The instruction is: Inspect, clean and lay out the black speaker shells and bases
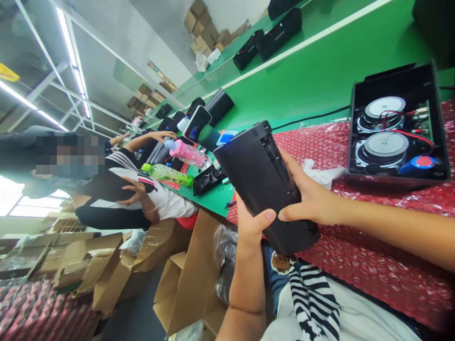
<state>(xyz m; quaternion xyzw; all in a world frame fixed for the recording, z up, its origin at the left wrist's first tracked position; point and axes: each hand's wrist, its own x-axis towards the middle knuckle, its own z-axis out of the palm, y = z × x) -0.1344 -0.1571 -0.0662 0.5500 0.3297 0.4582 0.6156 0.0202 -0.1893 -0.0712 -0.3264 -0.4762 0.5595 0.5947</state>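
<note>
Both my hands grip a long black speaker casing [259,180] above the bench, tilted, with a slotted edge facing right. My left hand [254,220] wraps its lower left side, thumb on the face; the other fingers are hidden behind. My right hand [307,194] holds the right side, its thumb almost touching the left thumb. To the right, an open black speaker box [350,128] lies on red bubble wrap [384,246]. Inside it are two round speaker drivers [386,144], red wires, a green circuit board [428,125] and a blue part with a red disc [423,163].
A co-worker [117,189] sits at the left along the green bench [313,66]. Between us stand a pink bottle [186,154], a green-capped bottle [168,175] and a small black part [209,180]. Cardboard boxes [192,270] stand below left. A black cable [313,117] crosses the bench.
</note>
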